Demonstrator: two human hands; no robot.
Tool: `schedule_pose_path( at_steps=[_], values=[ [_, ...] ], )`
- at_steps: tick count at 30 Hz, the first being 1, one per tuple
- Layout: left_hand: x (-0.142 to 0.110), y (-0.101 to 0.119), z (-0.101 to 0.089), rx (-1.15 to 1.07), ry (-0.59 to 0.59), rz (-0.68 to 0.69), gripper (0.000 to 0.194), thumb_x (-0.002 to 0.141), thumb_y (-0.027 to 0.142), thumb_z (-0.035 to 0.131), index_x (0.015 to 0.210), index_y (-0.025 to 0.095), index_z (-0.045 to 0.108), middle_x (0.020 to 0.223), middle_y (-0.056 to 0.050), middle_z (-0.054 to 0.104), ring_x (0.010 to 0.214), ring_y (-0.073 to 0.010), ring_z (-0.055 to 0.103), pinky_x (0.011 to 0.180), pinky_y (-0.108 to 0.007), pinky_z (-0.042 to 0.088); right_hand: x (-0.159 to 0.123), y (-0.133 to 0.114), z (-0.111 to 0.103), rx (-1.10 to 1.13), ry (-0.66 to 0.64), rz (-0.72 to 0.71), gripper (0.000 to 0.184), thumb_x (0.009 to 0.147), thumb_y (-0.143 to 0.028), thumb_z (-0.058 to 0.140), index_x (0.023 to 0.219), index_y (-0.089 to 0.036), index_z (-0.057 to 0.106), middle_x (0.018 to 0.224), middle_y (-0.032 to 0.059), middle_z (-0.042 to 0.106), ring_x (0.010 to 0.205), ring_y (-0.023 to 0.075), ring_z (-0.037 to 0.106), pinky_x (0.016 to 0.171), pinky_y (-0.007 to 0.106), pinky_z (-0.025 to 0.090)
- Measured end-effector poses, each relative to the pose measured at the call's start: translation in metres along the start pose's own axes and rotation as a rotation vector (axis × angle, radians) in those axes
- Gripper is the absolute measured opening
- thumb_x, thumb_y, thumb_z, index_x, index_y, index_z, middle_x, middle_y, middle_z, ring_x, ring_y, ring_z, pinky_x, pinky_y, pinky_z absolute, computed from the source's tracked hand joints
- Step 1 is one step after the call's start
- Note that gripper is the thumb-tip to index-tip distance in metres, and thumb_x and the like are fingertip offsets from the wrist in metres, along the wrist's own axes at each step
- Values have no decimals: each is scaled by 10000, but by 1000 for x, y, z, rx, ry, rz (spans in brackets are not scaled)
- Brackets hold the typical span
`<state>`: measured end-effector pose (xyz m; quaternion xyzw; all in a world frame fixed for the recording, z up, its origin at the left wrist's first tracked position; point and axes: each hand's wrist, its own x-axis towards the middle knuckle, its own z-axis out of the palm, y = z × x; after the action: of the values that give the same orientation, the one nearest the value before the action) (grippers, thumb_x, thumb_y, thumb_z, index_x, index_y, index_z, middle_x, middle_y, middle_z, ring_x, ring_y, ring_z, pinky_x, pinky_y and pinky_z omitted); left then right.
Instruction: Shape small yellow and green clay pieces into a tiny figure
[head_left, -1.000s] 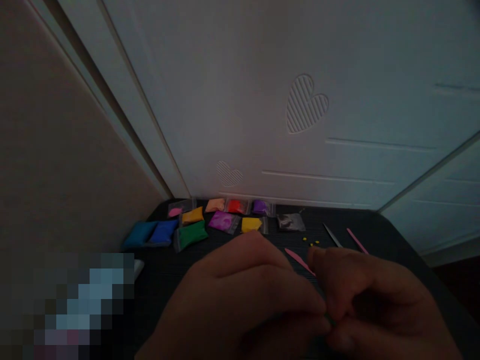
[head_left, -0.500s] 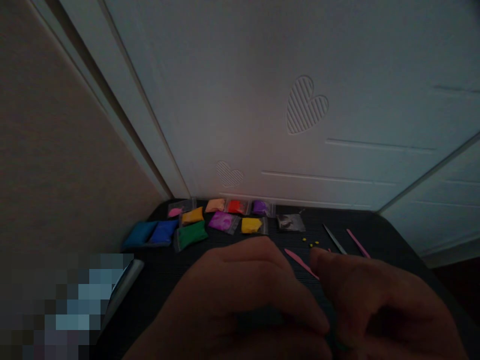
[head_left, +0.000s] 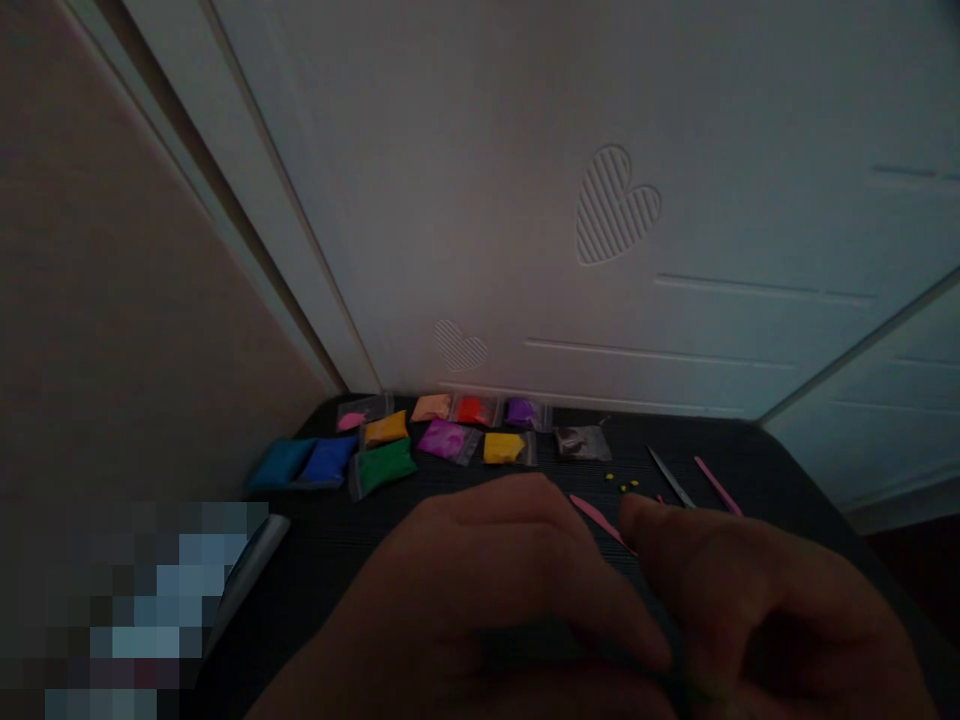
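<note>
One small green piece (head_left: 705, 694), low at the right fingertips, just beyond the left ones; long axis indiscernible. One right hand (head_left: 780, 590), nearer it: fingers bent, pinched on the piece. One left hand (head_left: 487, 570): fingers curled, tips just beside; grip cannot be told. Clear zip bags, beyond the hands: yellow clay-like block (head_left: 504, 448), red block (head_left: 471, 410), purple block (head_left: 520, 412), green block (head_left: 385, 464), each bagged singly.

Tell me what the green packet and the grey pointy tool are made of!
The green packet seems to be matte clay in thin, shiny plastic: its edge is see-through. The grey pointy tool looks like smooth metal, being pale and silvery, but could be plastic.
</note>
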<state>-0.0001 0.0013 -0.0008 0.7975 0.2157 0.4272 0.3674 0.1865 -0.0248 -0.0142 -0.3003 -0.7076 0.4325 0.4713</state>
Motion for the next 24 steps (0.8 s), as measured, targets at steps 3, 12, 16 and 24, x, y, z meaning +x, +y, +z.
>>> schedule_pose_path(
  at_steps=[3, 12, 16, 24],
  values=[
    [-1, -1, 2, 16, 45, -6, 88, 673, 256, 647, 759, 239, 636, 625, 15, 583, 619, -97, 536, 590, -201, 451, 1, -1, -1, -32, 8, -9, 26, 724, -239, 602, 731, -223, 582, 622, -11, 548, 553, 100, 500, 519, 233, 381],
    [-2, 0, 1, 68, 65, -18, 96, 662, 245, 657, 755, 244, 634, 665, 17, 589, 626, -96, 532, 568, -194, 446, 8, -2, 2, -64, -2, -88, 38, 693, -209, 639, 707, -220, 605, 600, -9, 609, 546, 98, 530, 541, 234, 423],
    [-2, 1, -1, 55, 42, -12, 100, 668, 230, 653, 764, 240, 629, 680, 23, 592, 628, -84, 532, 566, -178, 441, 8, -3, 1, -83, -5, -89, 60, 685, -203, 652, 724, -214, 608, 618, -11, 621, 568, 97, 544, 564, 229, 437],
    [-2, 0, -1, 67, 6, -20, 93, 701, 244, 621, 794, 244, 626, 679, 17, 591, 630, -85, 536, 565, -181, 437, 6, -4, 0, -118, -22, -85, 65, 691, -203, 641, 746, -224, 613, 620, -26, 625, 579, 97, 546, 591, 222, 435]
  ],
)
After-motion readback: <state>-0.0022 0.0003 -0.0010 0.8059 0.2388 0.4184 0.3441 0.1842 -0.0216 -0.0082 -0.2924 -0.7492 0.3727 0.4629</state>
